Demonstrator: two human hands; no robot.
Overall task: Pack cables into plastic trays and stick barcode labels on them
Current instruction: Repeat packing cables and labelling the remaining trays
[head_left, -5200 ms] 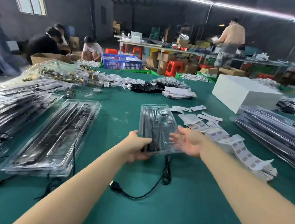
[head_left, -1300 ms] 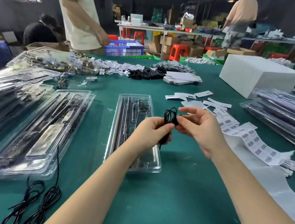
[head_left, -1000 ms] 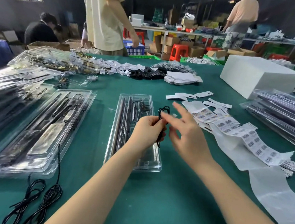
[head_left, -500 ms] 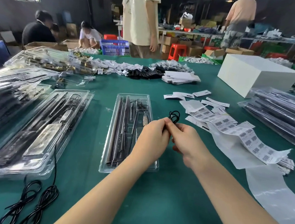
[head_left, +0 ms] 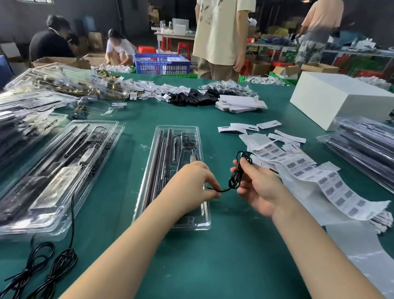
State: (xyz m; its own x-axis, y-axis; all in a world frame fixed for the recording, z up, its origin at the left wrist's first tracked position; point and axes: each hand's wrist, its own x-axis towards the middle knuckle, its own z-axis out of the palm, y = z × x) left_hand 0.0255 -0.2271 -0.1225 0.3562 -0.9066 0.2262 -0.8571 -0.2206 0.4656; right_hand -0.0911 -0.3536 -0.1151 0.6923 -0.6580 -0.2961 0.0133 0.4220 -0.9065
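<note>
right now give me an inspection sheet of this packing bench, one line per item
surface: green table, some white scuffs.
job's things: clear plastic tray at centre, holding dark rods and metal parts; barcode label strip to its right.
clutter: filled trays stacked at left, more trays at right, white box, loose paper tags.
hands: left hand pinches the cable's end over the tray; right hand holds the bundled part.
cables: black cable stretched between both hands; two coiled cables at near left.
surroundings: people standing and crouching beyond the table, blue crate, cardboard boxes.
</note>
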